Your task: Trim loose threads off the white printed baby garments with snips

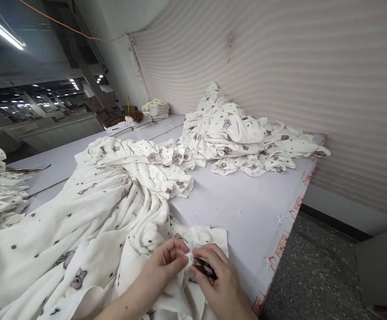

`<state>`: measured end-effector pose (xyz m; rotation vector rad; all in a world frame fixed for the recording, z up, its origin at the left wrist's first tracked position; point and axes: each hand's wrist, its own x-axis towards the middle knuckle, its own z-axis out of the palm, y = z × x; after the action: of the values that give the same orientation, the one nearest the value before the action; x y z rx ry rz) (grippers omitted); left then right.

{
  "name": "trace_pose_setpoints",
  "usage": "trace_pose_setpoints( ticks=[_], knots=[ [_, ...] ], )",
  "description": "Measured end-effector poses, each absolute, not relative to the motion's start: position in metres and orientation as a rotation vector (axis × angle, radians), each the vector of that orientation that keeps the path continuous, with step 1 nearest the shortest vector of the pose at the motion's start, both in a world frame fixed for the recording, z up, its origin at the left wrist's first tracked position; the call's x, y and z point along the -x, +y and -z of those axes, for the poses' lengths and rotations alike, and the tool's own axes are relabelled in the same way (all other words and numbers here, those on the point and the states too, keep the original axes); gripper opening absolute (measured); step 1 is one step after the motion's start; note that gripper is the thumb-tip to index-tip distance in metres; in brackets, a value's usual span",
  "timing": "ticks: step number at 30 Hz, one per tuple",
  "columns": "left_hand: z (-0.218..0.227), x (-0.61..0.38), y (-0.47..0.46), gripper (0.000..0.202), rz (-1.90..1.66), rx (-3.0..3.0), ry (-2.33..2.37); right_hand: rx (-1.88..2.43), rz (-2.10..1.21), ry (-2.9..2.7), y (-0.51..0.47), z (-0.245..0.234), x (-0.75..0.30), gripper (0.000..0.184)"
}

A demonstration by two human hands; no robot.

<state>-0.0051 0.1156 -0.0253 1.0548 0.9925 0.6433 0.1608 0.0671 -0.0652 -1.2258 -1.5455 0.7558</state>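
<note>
On the near side of the table (pixel 220 200), the left hand (pixel 167 262) pinches a bunched bit of white cloth (pixel 93 222); the right hand (pixel 222 278) grips a small dark tool (pixel 205 268) just beside it. If sharp, it could nick a slipping fold or a fingertip.

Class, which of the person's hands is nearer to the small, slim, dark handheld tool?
Right. The right hand holds the tool between thumb and fingers; the left hand is just left of it, fingertips at the white printed fabric.
</note>
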Motion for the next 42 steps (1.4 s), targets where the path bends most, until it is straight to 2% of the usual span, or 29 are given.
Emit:
trace_pose_setpoints(
  ticks=[2, 5, 7, 11, 26, 29, 33, 36, 39, 42],
  knots=[
    [0.025, 0.004, 0.116, 0.031, -0.612, -1.097, 0.957, 1.221, -0.727, -1.547, 0.066, 0.07, -0.156, 0.023],
    [0.026, 0.003, 0.117, 0.033, -0.517, -1.188, 0.975, 1.287, -0.802, -1.441, 0.069, 0.076, -0.148, 0.013],
    [0.025, 0.003, 0.118, 0.031, -0.479, -1.232, 1.032, 1.31, -0.876, -1.344, 0.071, 0.077, -0.145, 0.017],
    [0.022, 0.0, 0.117, 0.03, -0.572, -1.178, 1.09, 1.263, -0.973, -1.242, 0.068, 0.074, -0.151, 0.015],
    [0.021, -0.004, 0.118, 0.033, -0.406, -1.258, 1.052, 1.283, -1.255, -1.225, 0.068, 0.064, -0.165, 0.03],
    [0.013, 0.002, 0.129, 0.025, -0.589, -1.156, 1.069, 1.383, -1.165, -1.162, 0.065, 0.075, -0.176, 0.033],
    [0.008, 0.011, 0.145, 0.022, -0.956, -0.961, 1.164, 1.694, -0.816, -1.102, 0.061, 0.099, -0.195, 0.019],
    [0.016, -0.001, 0.142, 0.021, -0.732, -1.261, 1.19, 1.692, -0.809, -1.113, 0.06, 0.108, -0.195, 0.012],
    [0.032, -0.023, 0.132, 0.037, -0.323, -1.856, 1.093, 1.565, -0.865, -1.125, 0.059, 0.107, -0.187, 0.017],
    [0.041, -0.035, 0.13, 0.027, -0.233, -2.033, 1.063, 1.464, -0.926, -1.004, 0.055, 0.109, -0.188, 0.021]
  ],
)
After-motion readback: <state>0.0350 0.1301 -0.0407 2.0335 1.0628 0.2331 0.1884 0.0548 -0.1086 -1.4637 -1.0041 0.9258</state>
